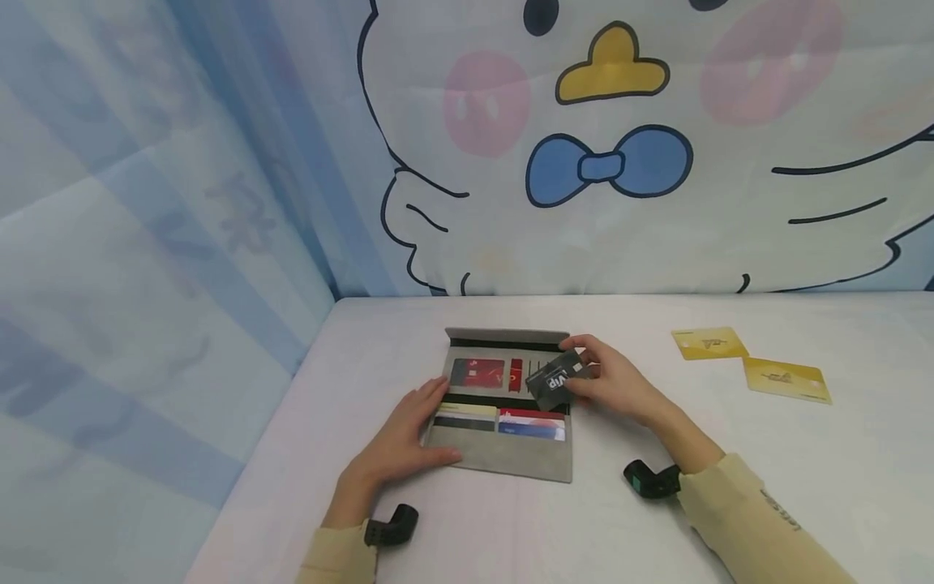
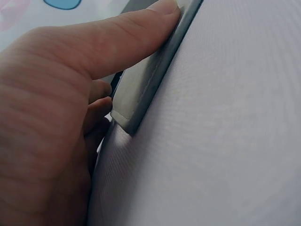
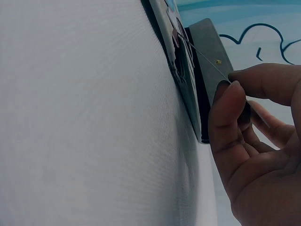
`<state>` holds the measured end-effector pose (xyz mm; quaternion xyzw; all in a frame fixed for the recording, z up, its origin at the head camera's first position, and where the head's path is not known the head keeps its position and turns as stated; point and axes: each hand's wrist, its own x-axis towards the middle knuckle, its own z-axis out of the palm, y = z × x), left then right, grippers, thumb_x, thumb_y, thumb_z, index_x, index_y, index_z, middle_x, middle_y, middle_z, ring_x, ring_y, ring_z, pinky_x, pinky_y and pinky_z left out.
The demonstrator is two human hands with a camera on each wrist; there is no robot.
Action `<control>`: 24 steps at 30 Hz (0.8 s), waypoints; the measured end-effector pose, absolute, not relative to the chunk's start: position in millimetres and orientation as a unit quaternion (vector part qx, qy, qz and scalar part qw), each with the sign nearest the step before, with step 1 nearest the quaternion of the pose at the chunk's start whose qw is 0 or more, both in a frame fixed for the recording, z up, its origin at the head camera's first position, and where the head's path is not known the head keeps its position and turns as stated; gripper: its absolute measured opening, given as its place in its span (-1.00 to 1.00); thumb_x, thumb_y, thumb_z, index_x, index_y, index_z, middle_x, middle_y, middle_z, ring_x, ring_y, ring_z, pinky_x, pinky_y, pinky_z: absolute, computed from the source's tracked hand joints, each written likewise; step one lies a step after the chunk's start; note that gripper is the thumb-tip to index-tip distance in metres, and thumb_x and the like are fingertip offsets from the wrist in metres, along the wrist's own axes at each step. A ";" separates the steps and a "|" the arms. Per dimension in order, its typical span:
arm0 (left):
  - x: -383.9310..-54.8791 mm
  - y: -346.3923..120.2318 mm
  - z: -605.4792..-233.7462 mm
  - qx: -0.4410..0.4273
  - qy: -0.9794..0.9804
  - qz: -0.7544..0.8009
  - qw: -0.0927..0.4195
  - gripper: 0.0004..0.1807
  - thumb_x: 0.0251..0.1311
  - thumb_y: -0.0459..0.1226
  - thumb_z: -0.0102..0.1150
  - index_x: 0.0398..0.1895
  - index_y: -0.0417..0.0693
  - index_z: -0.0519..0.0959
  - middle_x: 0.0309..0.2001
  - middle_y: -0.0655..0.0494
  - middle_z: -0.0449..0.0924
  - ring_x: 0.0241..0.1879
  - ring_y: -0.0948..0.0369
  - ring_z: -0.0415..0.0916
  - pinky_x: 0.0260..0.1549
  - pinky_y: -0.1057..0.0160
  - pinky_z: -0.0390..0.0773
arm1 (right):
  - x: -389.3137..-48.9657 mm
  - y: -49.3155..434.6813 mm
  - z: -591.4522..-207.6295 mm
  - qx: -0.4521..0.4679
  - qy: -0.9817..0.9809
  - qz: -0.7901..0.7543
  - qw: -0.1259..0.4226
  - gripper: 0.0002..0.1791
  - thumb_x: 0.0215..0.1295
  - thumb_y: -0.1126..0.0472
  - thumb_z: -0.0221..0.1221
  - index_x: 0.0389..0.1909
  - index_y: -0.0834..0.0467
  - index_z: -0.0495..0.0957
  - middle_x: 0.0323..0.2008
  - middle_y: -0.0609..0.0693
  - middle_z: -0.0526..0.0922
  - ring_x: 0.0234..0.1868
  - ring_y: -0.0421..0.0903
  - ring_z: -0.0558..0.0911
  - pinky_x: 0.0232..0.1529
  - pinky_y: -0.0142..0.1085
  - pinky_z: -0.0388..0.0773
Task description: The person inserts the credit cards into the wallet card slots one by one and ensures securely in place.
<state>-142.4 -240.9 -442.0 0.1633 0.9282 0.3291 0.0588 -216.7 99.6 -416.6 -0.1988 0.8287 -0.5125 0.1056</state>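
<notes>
A grey card wallet (image 1: 503,458) lies opened out on the table, its far flap tilted up. My left hand (image 1: 397,434) rests at its left side, thumb across the near corner and fingers along the edge. In the left wrist view the thumb presses the wallet's stitched border (image 2: 141,89). My right hand (image 1: 616,381) pinches a black "Vip" card (image 1: 547,381) between thumb and fingers over the right end of the upper pocket row. The right wrist view shows that card edge-on, overlapping the raised flap (image 3: 211,40). A red-and-dark card (image 1: 477,373) sits in the upper left pocket.
Lower pockets hold several cards, among them a yellow-topped one (image 1: 463,410) and a blue-and-white one (image 1: 533,428). Two yellow cards lie on the white table at right, one (image 1: 704,343) farther back than the other (image 1: 788,380). A printed curtain (image 1: 511,227) hangs behind.
</notes>
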 end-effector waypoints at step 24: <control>-144.0 -241.8 -442.2 0.158 0.929 0.329 0.064 0.13 0.01 0.11 0.47 0.60 -0.07 0.13 0.60 0.08 -0.01 0.56 -0.01 -0.14 0.49 -0.11 -0.08 | -222.5 124.8 -419.8 -0.231 0.790 -0.539 0.179 -0.28 0.14 0.47 0.34 0.31 0.44 0.26 0.17 0.35 0.45 -0.02 0.08 0.61 -0.16 -0.35 0.65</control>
